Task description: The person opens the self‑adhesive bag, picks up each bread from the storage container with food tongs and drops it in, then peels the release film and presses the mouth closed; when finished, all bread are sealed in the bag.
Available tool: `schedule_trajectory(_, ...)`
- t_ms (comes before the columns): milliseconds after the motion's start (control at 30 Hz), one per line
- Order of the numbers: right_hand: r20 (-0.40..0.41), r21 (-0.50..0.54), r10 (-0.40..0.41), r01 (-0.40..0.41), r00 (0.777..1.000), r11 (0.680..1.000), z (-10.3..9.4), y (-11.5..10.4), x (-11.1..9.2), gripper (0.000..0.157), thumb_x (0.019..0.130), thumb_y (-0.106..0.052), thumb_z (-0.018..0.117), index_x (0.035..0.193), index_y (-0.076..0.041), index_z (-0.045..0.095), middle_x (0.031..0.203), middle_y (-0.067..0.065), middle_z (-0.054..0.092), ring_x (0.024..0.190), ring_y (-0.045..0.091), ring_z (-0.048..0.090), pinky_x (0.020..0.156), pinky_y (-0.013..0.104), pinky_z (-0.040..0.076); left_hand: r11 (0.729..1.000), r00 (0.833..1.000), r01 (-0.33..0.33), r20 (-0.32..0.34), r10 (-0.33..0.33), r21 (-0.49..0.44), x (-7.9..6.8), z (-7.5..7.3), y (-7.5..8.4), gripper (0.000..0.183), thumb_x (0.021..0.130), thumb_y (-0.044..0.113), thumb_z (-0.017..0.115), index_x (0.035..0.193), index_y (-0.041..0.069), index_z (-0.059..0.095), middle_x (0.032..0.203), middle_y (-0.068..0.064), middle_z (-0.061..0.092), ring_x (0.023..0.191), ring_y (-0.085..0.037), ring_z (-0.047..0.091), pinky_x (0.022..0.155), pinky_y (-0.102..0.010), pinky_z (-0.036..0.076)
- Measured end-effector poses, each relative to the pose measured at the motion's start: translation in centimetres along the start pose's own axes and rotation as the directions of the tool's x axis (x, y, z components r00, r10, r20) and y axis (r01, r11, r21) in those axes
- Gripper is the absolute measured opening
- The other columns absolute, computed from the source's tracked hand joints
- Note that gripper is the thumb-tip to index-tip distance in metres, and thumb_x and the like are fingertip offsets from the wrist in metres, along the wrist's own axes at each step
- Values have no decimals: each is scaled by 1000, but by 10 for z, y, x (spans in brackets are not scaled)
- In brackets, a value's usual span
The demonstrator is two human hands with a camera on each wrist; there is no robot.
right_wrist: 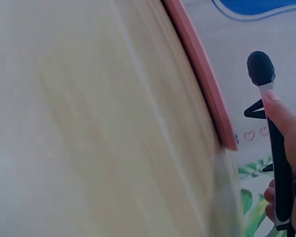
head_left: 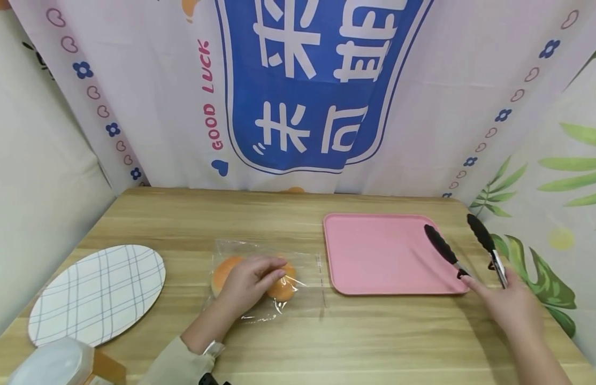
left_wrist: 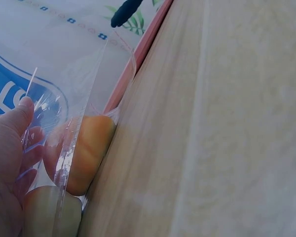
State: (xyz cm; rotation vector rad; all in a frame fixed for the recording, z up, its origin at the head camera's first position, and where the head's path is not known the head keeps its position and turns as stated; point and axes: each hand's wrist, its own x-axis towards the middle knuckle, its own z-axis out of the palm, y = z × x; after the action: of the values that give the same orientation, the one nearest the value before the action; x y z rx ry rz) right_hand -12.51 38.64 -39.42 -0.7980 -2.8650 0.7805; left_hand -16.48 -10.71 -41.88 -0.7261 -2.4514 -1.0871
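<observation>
A clear plastic bag (head_left: 307, 278) with round orange-brown buns (head_left: 281, 283) in it lies on the wooden table. Over the bag is my left hand (head_left: 252, 280), its thumb and fingers bent on the film. In the left wrist view, the raised film runs by the thumb of the left hand (left_wrist: 10, 153), beside the buns (left_wrist: 91, 153). My right hand (head_left: 512, 305) grips a pair of tongs (head_left: 482, 235) with black tips, held spread apart above the right end of a pink tray (head_left: 375, 256). The right wrist view shows the thumb along the tongs (right_wrist: 281, 173).
A white oval board with blue checks (head_left: 100, 294) lies at the left. In front of it stands a container with a pale lid (head_left: 54, 363), partly cut off. A printed curtain (head_left: 173, 107) hangs behind the wooden table (head_left: 221, 214).
</observation>
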Motion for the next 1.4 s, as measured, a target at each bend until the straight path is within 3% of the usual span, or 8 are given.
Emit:
schedule_trajectory(133, 15, -7, 82, -82, 997, 997, -4, 9, 9, 117, 82, -76, 54, 154, 4, 8, 150, 41, 21, 130, 63, 27, 101, 73, 33, 1000, 1000, 1, 0, -1, 5, -1, 0, 1, 18, 87, 19, 74, 103, 12, 75, 103, 0, 76, 95, -18, 70, 81, -32, 59)
schedule_trajectory(333, -12, 12, 117, -117, 993, 993, -4, 19, 23, 113, 83, -77, 52, 147, 12, 24, 142, 45, 31, 124, 63, 35, 96, 70, 37, 1000, 1000, 8, 7, -8, 3, 0, 0, 2, 18, 88, 20, 73, 103, 11, 75, 103, -1, 76, 95, -18, 71, 82, -33, 59)
schedule_trajectory(433, -9, 13, 134, -134, 991, 991, -3, 23, 29, 114, 82, -78, 52, 146, 13, 25, 140, 46, 32, 123, 63, 35, 97, 69, 37, 1000, 1000, 5, 10, -5, 1, 1, -1, 2, 18, 88, 19, 73, 104, 10, 75, 103, -1, 76, 95, -18, 71, 82, -33, 59)
schedule_trajectory(933, 47, -52, 183, -180, 982, 982, 0, 29, 39, 117, 84, -79, 44, 150, 11, 10, 145, 46, 23, 128, 64, 25, 103, 71, 31, 1000, 999, 24, 24, -23, -11, 1, 0, 2, 18, 88, 19, 73, 104, 11, 75, 103, 0, 76, 96, -17, 71, 82, -32, 59)
schedule_trajectory(1100, 26, -68, 149, -147, 989, 987, 0, 27, 38, 120, 82, -79, 48, 149, 13, 9, 143, 47, 22, 128, 64, 25, 102, 71, 32, 999, 999, 33, 25, -33, -8, 1, 0, 2, 18, 88, 19, 73, 104, 11, 75, 103, 0, 76, 94, -16, 71, 79, -31, 59)
schedule_trajectory(1200, -46, -49, 97, -100, 994, 994, 1, 21, 34, 117, 84, -77, 48, 151, 10, 7, 147, 44, 20, 132, 63, 21, 104, 72, 29, 999, 999, 35, 28, -35, 2, 1, 0, 3, 18, 88, 19, 73, 104, 12, 75, 102, 1, 76, 93, -15, 70, 79, -30, 58)
schedule_trajectory(1333, -137, 25, -24, 28, 990, 999, 9, -3, 16, 101, 91, -66, 48, 153, 5, 12, 153, 38, 21, 138, 59, 19, 109, 72, 24, 999, 999, 40, 29, -41, 18, 2, 0, 5, 18, 89, 20, 72, 104, 12, 76, 102, 0, 76, 93, -16, 70, 79, -30, 58)
schedule_trajectory(1400, -134, 85, -98, 110, 986, 990, 16, -22, 2, 92, 94, -60, 50, 153, 3, 19, 153, 36, 24, 139, 57, 22, 110, 72, 24, 999, 999, 47, 24, -47, 22, 2, 0, 6, 17, 89, 20, 72, 104, 13, 76, 101, 0, 76, 92, -16, 71, 78, -31, 59)
